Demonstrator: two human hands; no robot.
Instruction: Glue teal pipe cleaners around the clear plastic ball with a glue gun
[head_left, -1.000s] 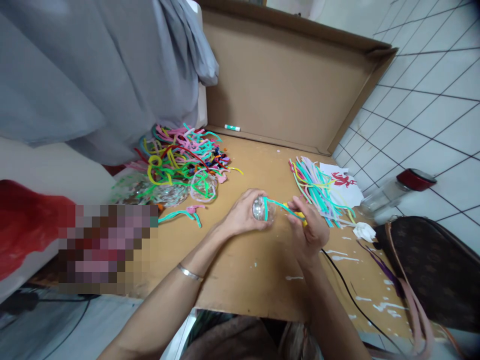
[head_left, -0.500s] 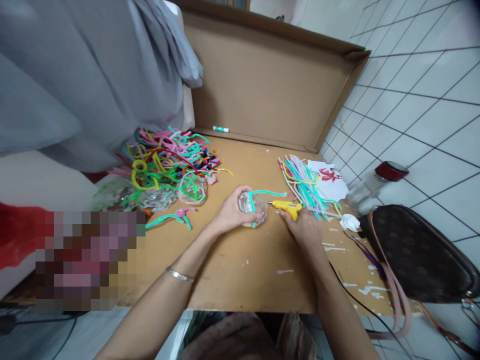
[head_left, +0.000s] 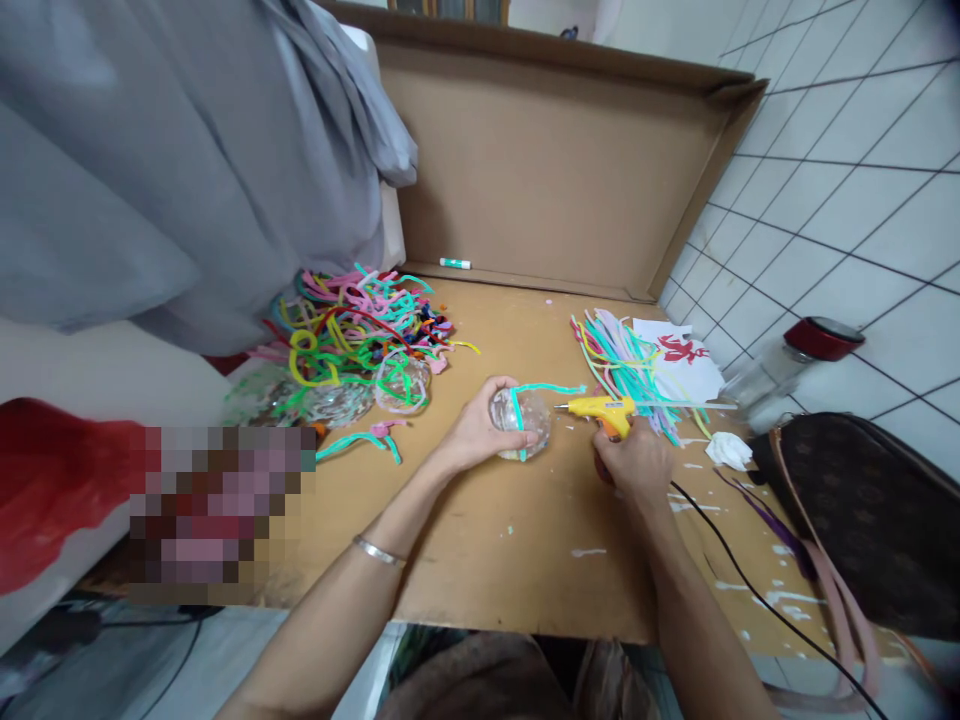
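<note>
My left hand (head_left: 484, 432) is wrapped round a clear plastic cup-like piece (head_left: 534, 415) at the middle of the table. A turquoise fuzzy strip (head_left: 551, 386) runs down around the clear piece, and its loose end sticks out to the right. My right hand (head_left: 634, 455) grips a yellow glue gun (head_left: 604, 408) by its handle. The gun's nozzle points left, a small gap from the clear piece. A pale glue stick juts from the gun's back.
Fuzzy strips (head_left: 352, 320) heap up at the left, others (head_left: 626, 365) lie right beside a white paper (head_left: 694, 370). A jar (head_left: 787, 360), crumpled tissue (head_left: 727, 450) and brown bag (head_left: 870, 520) line the right. A cardboard box (head_left: 547, 170) stands behind; a black cord (head_left: 750, 585) trails right.
The glue gun has drawn back a little from the clear piece and turned more level. The whole view has shifted, so most things sit further right.
</note>
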